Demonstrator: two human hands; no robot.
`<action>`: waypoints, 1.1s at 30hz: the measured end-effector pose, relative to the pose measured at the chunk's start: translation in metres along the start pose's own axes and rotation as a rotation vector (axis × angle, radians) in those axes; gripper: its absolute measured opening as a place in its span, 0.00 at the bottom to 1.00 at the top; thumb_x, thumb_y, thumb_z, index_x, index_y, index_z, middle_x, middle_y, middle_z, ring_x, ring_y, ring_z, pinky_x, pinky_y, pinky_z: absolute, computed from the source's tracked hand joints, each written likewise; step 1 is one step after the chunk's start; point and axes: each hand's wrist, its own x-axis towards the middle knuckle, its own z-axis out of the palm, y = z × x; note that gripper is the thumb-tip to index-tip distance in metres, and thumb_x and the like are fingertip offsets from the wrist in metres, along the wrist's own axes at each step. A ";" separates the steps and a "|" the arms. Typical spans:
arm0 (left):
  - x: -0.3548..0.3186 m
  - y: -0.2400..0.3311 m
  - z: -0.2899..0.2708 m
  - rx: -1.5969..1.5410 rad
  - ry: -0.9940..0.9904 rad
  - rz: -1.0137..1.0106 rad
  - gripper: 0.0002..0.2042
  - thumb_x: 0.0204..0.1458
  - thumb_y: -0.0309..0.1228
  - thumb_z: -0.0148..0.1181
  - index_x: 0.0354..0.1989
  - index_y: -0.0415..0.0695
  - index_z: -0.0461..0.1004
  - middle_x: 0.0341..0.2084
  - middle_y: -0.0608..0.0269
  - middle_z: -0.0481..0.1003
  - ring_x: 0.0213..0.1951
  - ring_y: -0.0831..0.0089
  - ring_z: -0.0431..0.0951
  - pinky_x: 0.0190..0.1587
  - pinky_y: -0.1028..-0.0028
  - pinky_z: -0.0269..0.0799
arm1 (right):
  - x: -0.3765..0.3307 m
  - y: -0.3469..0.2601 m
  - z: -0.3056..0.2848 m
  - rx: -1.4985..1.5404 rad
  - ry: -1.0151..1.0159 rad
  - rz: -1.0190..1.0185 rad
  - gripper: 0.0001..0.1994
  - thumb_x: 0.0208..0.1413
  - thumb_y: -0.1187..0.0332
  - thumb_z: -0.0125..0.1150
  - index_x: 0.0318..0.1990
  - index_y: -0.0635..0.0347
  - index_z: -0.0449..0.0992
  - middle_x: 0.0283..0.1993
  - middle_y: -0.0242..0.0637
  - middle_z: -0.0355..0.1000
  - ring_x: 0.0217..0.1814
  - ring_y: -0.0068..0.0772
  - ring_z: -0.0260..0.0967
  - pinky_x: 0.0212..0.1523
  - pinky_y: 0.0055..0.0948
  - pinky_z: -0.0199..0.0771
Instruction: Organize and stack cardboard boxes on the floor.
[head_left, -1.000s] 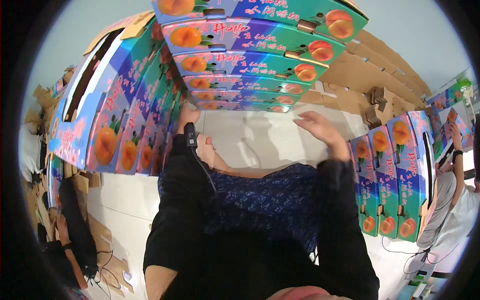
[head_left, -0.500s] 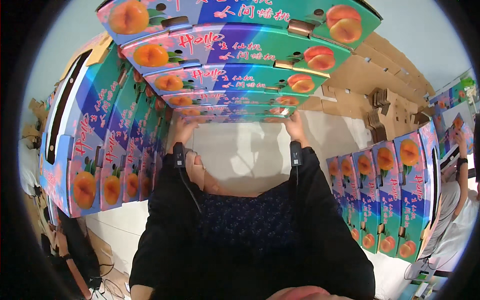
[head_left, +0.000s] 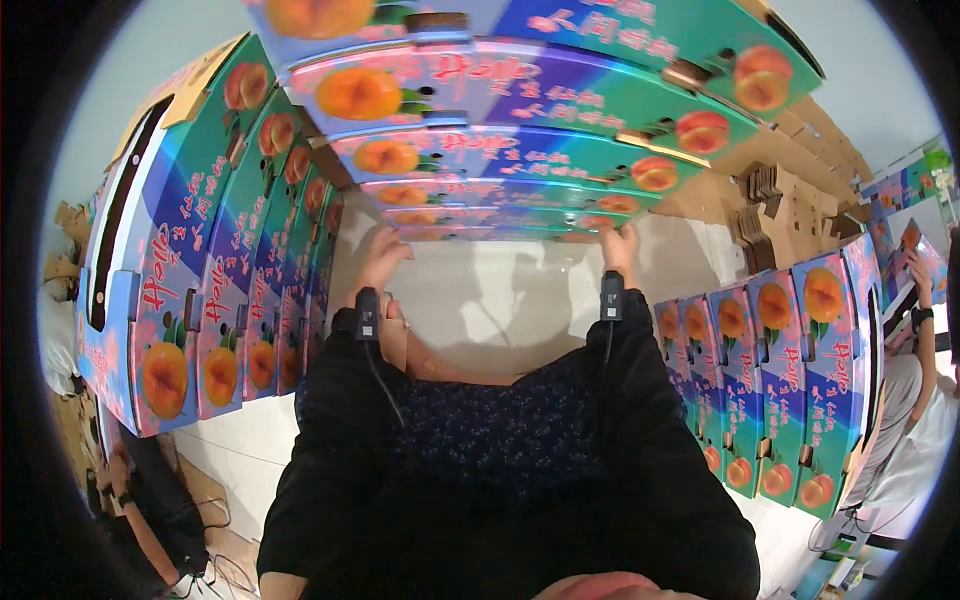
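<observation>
In front of me stands a tall stack of printed cardboard fruit boxes, blue, purple and green with peach pictures. My left hand is just below the lower left corner of the stack, its fingers apart and nothing seen in them. My right hand is at the lower right corner, its bent fingers against the lowest box, with the fingertips partly hidden. A black device on a cable is strapped at each wrist.
Matching boxes stand in a stack at my left and another at my right. Flattened brown cardboard lies at the back right. People work at both far sides; cables trail on the floor at lower left.
The front stack has shifted to the right, away from the left stack, and looks tilted. Both hands have moved right with it, and the left hand has come off its corner.
</observation>
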 end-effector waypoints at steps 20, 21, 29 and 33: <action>0.019 0.049 0.132 -0.173 -0.458 -0.041 0.39 0.43 0.24 0.53 0.67 0.40 0.45 0.66 0.50 0.49 0.68 0.60 0.46 0.63 0.69 0.52 | 0.035 0.008 -0.124 0.382 0.572 0.103 0.10 0.53 0.77 0.48 0.41 0.61 0.71 0.33 0.39 0.71 0.27 0.33 0.70 0.23 0.29 0.71; 0.020 0.050 0.136 -0.192 -0.493 -0.011 0.39 0.43 0.23 0.53 0.67 0.41 0.45 0.66 0.50 0.48 0.68 0.60 0.45 0.62 0.69 0.52 | 0.035 0.005 -0.131 0.348 0.537 0.165 0.10 0.53 0.77 0.47 0.41 0.60 0.71 0.31 0.39 0.71 0.26 0.34 0.70 0.22 0.28 0.71; 0.027 0.045 0.171 -0.215 -0.605 0.136 0.42 0.42 0.23 0.54 0.68 0.39 0.40 0.68 0.53 0.43 0.69 0.64 0.38 0.62 0.72 0.52 | 0.057 0.025 -0.170 0.336 0.533 0.329 0.13 0.53 0.69 0.47 0.47 0.48 0.67 0.38 0.34 0.69 0.40 0.36 0.68 0.32 0.40 0.72; 0.029 0.039 0.181 -0.254 -0.567 0.138 0.43 0.43 0.26 0.55 0.68 0.40 0.38 0.69 0.53 0.39 0.69 0.65 0.36 0.63 0.72 0.49 | 0.066 0.029 -0.174 0.349 0.555 0.345 0.16 0.51 0.69 0.49 0.49 0.44 0.66 0.43 0.32 0.69 0.47 0.36 0.66 0.40 0.44 0.73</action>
